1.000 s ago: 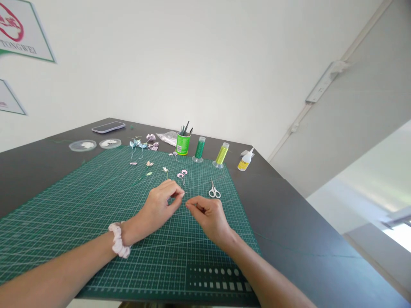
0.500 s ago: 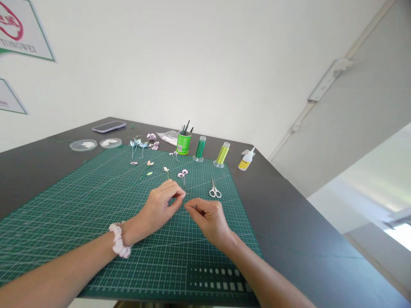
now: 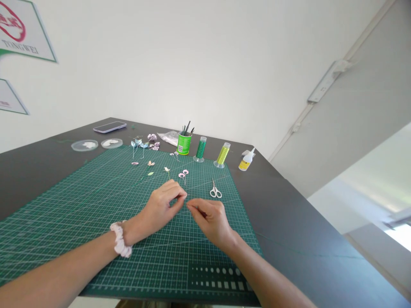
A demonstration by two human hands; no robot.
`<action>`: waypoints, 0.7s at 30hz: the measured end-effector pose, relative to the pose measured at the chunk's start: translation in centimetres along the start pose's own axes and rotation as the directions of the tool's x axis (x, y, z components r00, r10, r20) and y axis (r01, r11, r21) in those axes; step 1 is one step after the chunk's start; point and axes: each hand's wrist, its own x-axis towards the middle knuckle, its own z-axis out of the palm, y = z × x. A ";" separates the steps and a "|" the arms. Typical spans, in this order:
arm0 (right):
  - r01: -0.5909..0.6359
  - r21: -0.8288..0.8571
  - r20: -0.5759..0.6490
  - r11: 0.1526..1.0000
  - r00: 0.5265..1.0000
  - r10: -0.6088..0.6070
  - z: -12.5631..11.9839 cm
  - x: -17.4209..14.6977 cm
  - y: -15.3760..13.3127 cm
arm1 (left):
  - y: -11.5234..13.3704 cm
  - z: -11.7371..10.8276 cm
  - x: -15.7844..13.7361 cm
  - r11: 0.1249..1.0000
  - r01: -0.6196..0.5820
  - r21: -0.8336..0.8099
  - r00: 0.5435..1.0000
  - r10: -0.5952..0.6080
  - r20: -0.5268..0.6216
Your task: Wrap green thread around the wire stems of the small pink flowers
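Above the green cutting mat (image 3: 135, 261), my left hand (image 3: 165, 203) is closed in a pinch, thumb against forefinger. Facing it, my right hand (image 3: 210, 218) pinches too, its fingertips just short of the left ones. Whatever lies in either pinch is too small to make out. Beyond the fingers are two pink-edged flower pieces (image 3: 183, 173) on thin stems and a small white flower (image 3: 167, 170). White-handled scissors (image 3: 215, 192) lie right of my hands. A pale green leaf (image 3: 150, 173) and a peach flower piece (image 3: 150, 163) are farther left.
Behind the hands stand a green tin of tools (image 3: 184, 144), a dark green thread spool (image 3: 201, 149), a yellow-green spool (image 3: 222, 155) and a glue bottle (image 3: 246, 161). Blue flowers (image 3: 138, 144), two clear dishes (image 3: 84, 146) and a phone (image 3: 109, 127) are at the back left.
Both hands keep their pinches, close together, with barely any movement. The whole view has shifted slightly, so everything appears a little farther right.
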 end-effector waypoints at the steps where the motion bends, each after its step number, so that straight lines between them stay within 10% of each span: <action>1: 0.020 -0.020 -0.001 1.000 1.000 -0.020 -0.1 0.0 0.0 | 0.0 0.0 0.0 1.000 -0.008 -0.003 1.000 0.008 0.005; 21: 0.164 -0.237 -0.085 0.957 0.978 -0.189 -0.9 0.3 -0.2 | -0.2 0.1 -0.4 0.998 -0.062 -0.025 0.996 0.063 0.060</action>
